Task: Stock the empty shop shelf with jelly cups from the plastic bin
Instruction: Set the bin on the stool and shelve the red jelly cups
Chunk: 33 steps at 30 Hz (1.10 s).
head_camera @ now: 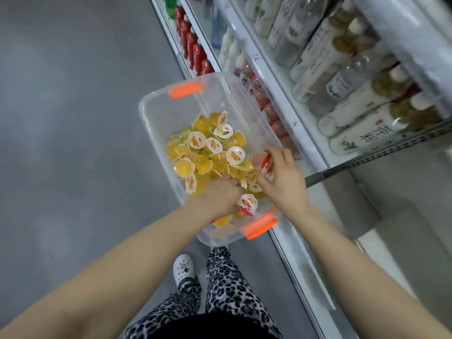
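Observation:
A clear plastic bin [156, 104] with orange handles stands on the floor beside the shelving. It holds several yellow and orange jelly cups [210, 148] with white printed lids. My left hand [221, 195] reaches down into the pile, fingers curled among the cups; what it grips is hidden. My right hand [283, 177] pinches a red jelly cup [266, 165] at the bin's right side. Another red jelly cup [247, 204] lies just below my left hand. An empty grey shelf [403, 216] lies at the right, under the bottle shelf.
The upper shelf carries white and clear bottles [342, 77]. Red bottles [193, 45] and pink cups [271, 113] fill lower shelves behind the bin. Grey floor [73, 118] spreads to the left. My leopard-print legs and a white clog [184, 269] are below the bin.

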Each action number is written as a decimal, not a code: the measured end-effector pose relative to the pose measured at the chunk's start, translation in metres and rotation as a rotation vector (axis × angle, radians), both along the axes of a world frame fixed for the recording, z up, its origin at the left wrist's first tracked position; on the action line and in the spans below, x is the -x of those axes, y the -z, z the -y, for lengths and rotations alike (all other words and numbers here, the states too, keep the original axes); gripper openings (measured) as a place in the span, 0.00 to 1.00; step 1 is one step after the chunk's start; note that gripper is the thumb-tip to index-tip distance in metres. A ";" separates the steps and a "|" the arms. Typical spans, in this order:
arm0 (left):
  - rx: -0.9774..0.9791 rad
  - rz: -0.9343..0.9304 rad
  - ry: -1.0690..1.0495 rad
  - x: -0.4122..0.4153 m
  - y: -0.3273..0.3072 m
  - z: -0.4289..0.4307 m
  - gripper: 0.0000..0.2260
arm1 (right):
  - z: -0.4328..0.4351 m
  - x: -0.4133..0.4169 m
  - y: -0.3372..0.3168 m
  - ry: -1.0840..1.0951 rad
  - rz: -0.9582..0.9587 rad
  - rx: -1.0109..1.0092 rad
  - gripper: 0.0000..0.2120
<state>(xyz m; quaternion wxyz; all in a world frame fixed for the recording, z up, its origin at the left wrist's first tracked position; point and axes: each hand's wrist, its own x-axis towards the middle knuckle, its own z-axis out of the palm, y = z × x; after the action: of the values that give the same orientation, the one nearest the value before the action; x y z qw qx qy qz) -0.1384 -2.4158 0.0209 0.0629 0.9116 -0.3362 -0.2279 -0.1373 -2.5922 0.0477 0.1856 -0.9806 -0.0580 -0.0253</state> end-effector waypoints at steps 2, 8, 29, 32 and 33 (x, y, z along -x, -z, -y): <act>-0.051 -0.035 0.027 0.007 0.007 0.011 0.24 | 0.005 0.008 0.003 0.028 0.013 -0.013 0.28; -0.040 -0.070 -0.038 0.005 0.013 0.024 0.22 | 0.009 0.021 0.006 0.061 0.035 -0.047 0.30; 0.872 -0.115 -0.552 0.041 -0.092 -0.022 0.21 | 0.002 0.084 -0.069 0.341 0.267 -0.209 0.22; 0.927 -0.133 -0.487 0.046 -0.110 -0.003 0.19 | 0.020 0.106 -0.094 0.376 0.289 -0.205 0.22; 0.943 -0.143 -0.465 0.047 -0.116 0.005 0.19 | 0.028 0.113 -0.102 0.385 0.306 -0.198 0.22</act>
<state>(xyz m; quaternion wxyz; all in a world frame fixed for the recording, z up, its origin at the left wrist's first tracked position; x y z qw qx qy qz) -0.1856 -2.4210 0.1370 0.5377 0.8170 -0.1862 -0.0936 -0.2503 -2.6198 0.1499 0.2614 -0.9354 0.1049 -0.2138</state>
